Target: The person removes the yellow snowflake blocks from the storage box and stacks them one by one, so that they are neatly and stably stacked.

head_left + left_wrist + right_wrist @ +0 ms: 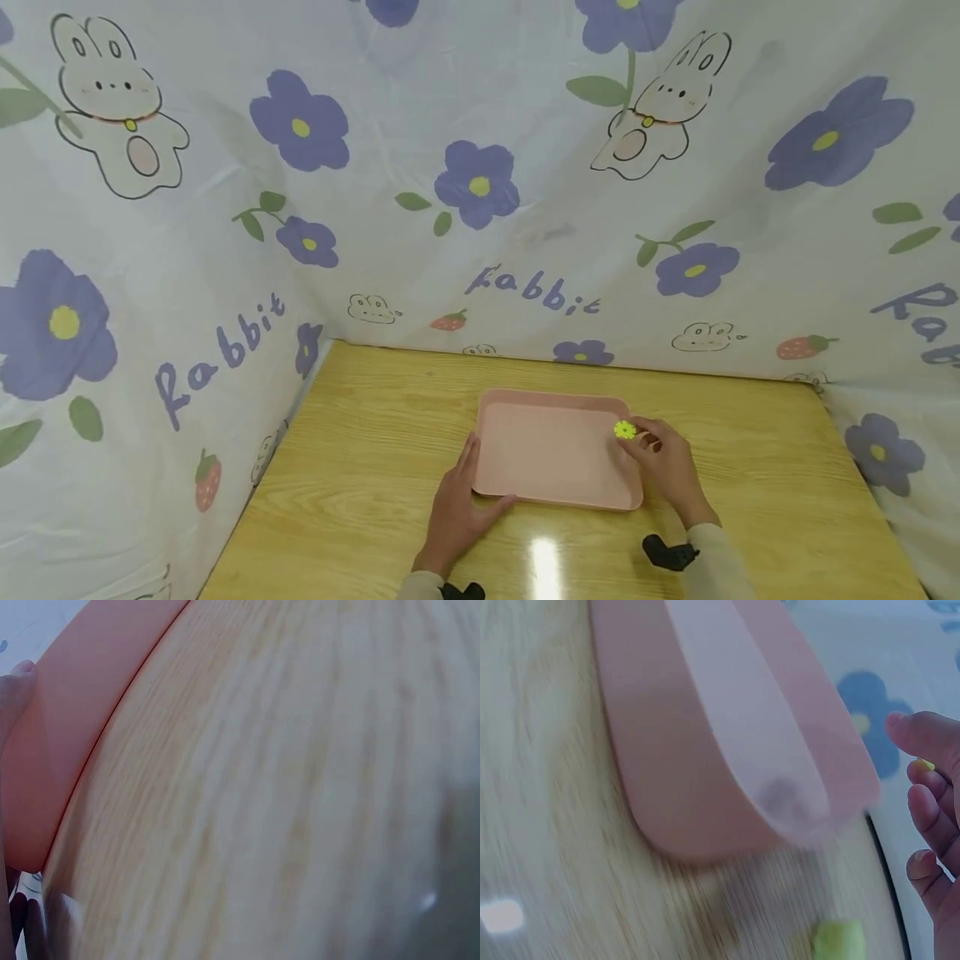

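A shallow pink tray [558, 450] lies on the wooden table. My left hand [459, 508] rests at its near left corner, fingers straight along the left side and thumb stretched out at the front edge. In the left wrist view, the thumb [16, 690] lies against the tray's outer wall. My right hand [670, 462] pinches a small yellow flower-shaped piece [625, 429] between thumb and fingertips, over the tray's right end. In the right wrist view, the fingers mostly hide this piece, and a blurred yellow-green object [838, 941] shows at the bottom.
The wooden table [375, 433] extends around the tray. White cloth [540, 250] printed with rabbits and purple flowers hangs behind it and along both sides. A dark wrist strap [670, 552] sits by the right cuff, and light glares off the table in front.
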Action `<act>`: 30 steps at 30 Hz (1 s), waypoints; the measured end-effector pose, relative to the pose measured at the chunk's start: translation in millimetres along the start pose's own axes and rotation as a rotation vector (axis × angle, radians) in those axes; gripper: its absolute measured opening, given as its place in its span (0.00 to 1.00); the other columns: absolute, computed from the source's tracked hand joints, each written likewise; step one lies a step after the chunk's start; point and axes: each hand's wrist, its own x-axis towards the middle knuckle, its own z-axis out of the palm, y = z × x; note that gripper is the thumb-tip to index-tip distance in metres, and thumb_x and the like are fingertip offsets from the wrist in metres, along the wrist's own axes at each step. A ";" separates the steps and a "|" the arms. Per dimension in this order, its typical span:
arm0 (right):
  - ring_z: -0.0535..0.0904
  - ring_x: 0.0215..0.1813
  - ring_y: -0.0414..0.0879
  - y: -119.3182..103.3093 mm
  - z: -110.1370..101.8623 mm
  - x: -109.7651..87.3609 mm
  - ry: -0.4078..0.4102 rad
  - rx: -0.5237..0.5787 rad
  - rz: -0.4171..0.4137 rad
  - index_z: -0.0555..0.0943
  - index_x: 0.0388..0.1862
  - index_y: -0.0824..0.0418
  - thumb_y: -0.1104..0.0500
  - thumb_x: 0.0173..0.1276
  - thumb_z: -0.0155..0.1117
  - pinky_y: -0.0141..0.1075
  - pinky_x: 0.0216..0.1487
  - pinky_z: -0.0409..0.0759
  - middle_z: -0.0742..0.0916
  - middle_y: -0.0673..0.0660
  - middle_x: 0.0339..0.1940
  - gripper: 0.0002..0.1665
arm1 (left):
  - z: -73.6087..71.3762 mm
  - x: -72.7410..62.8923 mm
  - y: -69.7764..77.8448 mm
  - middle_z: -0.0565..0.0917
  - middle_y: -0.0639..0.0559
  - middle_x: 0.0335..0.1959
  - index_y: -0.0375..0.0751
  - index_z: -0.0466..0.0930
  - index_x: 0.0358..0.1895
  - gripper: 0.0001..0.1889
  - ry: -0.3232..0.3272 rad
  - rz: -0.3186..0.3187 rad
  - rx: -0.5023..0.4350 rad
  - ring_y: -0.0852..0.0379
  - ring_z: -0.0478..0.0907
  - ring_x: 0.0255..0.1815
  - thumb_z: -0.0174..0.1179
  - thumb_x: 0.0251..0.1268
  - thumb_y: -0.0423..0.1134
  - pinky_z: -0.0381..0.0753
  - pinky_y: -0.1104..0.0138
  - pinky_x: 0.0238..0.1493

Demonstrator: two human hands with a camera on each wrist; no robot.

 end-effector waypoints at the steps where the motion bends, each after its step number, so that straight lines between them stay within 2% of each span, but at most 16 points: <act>1: 0.78 0.39 0.41 2.8 -5.1 -1.0 0.008 -0.013 0.005 0.84 0.60 0.66 0.56 0.69 0.74 0.31 0.40 0.77 0.85 0.57 0.44 0.24 | 0.0 -0.1 -0.2 0.56 0.49 0.84 0.43 0.51 0.84 0.57 -0.004 -0.005 -0.004 0.40 0.71 0.73 0.66 0.60 0.71 0.73 0.40 0.67; 8: 0.78 0.39 0.38 31.5 -35.3 -16.7 0.071 -0.067 0.039 0.83 0.62 0.68 0.58 0.70 0.74 0.29 0.40 0.78 0.85 0.61 0.47 0.25 | 1.0 0.3 -0.5 0.55 0.50 0.85 0.44 0.51 0.85 0.57 -0.024 -0.021 -0.031 0.39 0.70 0.73 0.66 0.60 0.70 0.70 0.39 0.69; 13: 0.79 0.43 0.40 51.5 -47.9 -26.6 0.028 -0.065 0.141 0.81 0.65 0.67 0.53 0.73 0.71 0.30 0.43 0.80 0.84 0.62 0.52 0.28 | -1.3 1.2 -0.5 0.53 0.53 0.85 0.46 0.50 0.85 0.57 -0.043 -0.047 -0.041 0.40 0.67 0.75 0.67 0.60 0.70 0.69 0.38 0.69; 18: 0.80 0.46 0.47 62.3 -49.0 -30.3 -0.033 -0.050 0.226 0.79 0.67 0.68 0.52 0.73 0.71 0.35 0.45 0.81 0.82 0.65 0.55 0.30 | -3.0 1.7 -0.6 0.54 0.51 0.85 0.44 0.50 0.85 0.57 -0.040 -0.034 -0.036 0.40 0.67 0.75 0.68 0.61 0.68 0.70 0.38 0.69; 30: 0.78 0.48 0.50 67.3 -45.9 -27.0 -0.111 -0.017 0.276 0.78 0.68 0.69 0.47 0.73 0.71 0.37 0.44 0.79 0.82 0.68 0.59 0.35 | -2.8 1.6 1.6 0.54 0.53 0.85 0.46 0.50 0.85 0.56 -0.041 -0.047 -0.051 0.40 0.67 0.76 0.68 0.60 0.67 0.69 0.38 0.70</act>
